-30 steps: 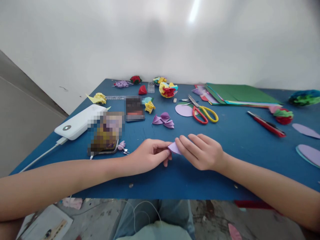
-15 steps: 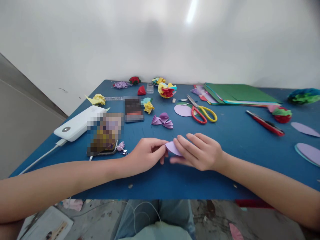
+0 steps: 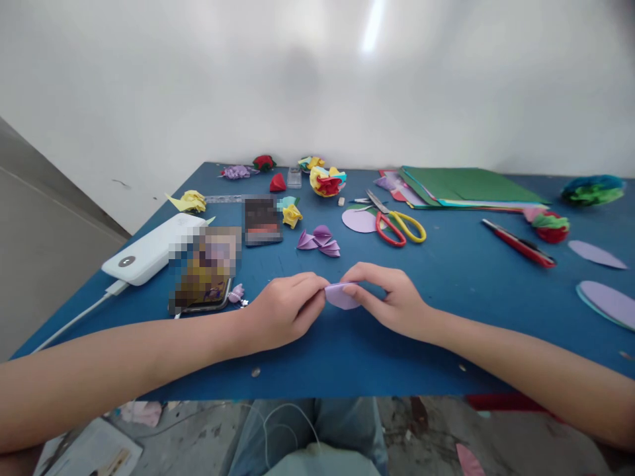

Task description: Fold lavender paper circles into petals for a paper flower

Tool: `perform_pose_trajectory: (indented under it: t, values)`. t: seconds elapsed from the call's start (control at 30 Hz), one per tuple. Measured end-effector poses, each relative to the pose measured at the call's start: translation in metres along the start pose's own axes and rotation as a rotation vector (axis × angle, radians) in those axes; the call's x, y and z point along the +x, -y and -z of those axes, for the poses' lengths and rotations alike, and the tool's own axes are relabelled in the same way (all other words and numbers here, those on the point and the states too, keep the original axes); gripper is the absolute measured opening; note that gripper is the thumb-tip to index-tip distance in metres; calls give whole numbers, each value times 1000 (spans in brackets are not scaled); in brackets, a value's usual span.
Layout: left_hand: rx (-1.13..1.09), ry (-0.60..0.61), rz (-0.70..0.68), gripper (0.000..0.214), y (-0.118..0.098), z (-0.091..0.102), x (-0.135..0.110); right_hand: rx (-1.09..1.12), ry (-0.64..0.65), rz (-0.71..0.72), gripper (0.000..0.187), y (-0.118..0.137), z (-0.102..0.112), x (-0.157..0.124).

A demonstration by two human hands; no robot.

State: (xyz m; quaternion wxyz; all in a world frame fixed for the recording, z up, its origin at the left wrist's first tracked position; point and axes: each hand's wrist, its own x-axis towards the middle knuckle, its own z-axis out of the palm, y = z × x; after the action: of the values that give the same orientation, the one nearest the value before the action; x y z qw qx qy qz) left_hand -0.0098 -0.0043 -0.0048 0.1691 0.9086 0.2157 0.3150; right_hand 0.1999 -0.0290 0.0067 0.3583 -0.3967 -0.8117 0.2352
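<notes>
A small folded piece of purple paper (image 3: 341, 298) is stretched between my two hands, just above the blue table. My left hand (image 3: 292, 307) pinches its left corner between thumb and fingers. On its right end, the thumb and forefinger of my right hand (image 3: 391, 297) close over the paper. Behind the hands lie several folded purple paper petals (image 3: 320, 242), touching one another. Further back, a flat purple paper disc (image 3: 358, 221) rests beside scissors (image 3: 397, 226) with one red and one yellow handle.
At left are a white power bank (image 3: 153, 250) with a cable and a phone (image 3: 211, 268). A red utility knife (image 3: 520, 244) and purple paper circles (image 3: 610, 301) lie at right. Green paper sheets (image 3: 471, 185) and crumpled paper flowers (image 3: 327, 182) sit towards the wall.
My right hand has turned from lying flat over the purple paper to pinching its right end. The paper now shows its curved edge downward. My left hand keeps its corner.
</notes>
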Motion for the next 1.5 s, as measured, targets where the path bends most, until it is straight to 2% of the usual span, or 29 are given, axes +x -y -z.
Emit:
perform_pose_trajectory:
  t: [0.2,0.37,0.5,0.7,0.8,1.1,1.27,1.5]
  values:
    - [-46,28,85,17,-2,3,3,89,1,-121,20,1,0,1]
    - [-133,104,188,24,-7,12,8,175,-5,-223,23,0,-1,2]
    - [-231,177,241,29,-8,16,11,178,-28,-220,22,-1,-2,2]
    - [-498,211,390,22,-2,6,11,154,-44,-186,20,-1,-3,1]
    - [-541,243,385,21,-2,5,13,134,-31,-174,21,0,-3,1]
    - [-399,254,315,32,-4,11,14,-1,-28,-71,18,0,-5,1]
    - [-338,231,238,31,-3,10,12,-33,-11,-48,18,1,-6,0]
    - [-443,292,312,26,-2,7,11,-37,-41,3,19,5,-7,-1]
